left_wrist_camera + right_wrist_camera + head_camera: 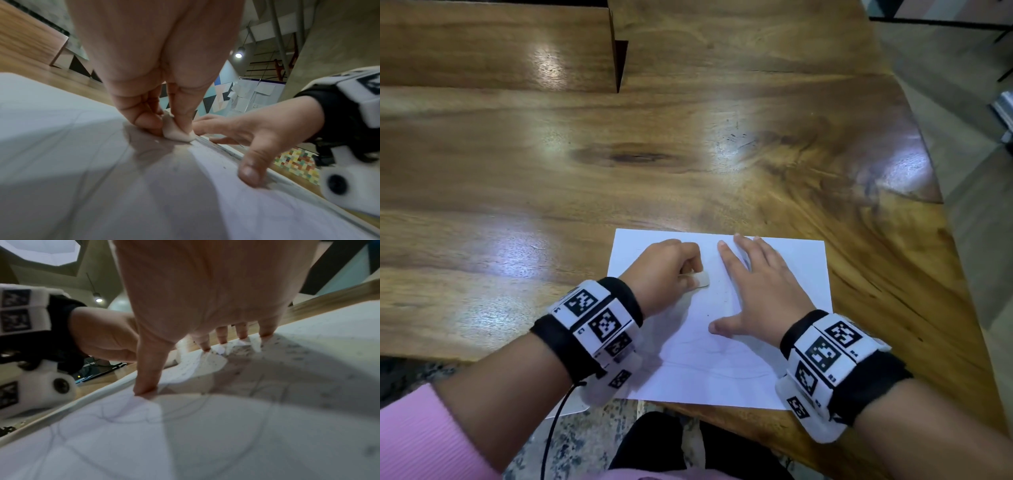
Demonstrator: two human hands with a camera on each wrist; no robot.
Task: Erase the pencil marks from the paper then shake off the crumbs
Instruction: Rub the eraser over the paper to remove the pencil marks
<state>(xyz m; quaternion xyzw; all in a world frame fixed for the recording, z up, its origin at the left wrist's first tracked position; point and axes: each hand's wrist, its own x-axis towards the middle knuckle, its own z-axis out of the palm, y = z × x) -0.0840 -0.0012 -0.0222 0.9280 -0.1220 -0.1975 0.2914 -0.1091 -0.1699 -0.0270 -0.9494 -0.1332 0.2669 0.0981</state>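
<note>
Two hands rest on the paper (722, 363). The left hand (666, 270) pinches a white eraser (702, 278) between thumb and curled fingers, its lower edge pressed to the sheet near the middle. Just beside it, the right hand (760, 291) lies spread flat, fingertips and thumb pressing the paper down. Grey crumbs (242, 352) speckle the sheet by those fingertips. The paper lies at the near edge of the wooden table (654, 154).

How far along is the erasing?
Midway. Done: some rubbing, since grey crumbs lie on the paper. In hand: the left hand pinches the eraser against the sheet while the right hand presses it flat. Left: faint pencil lines near the thumb, then shaking off the crumbs.
</note>
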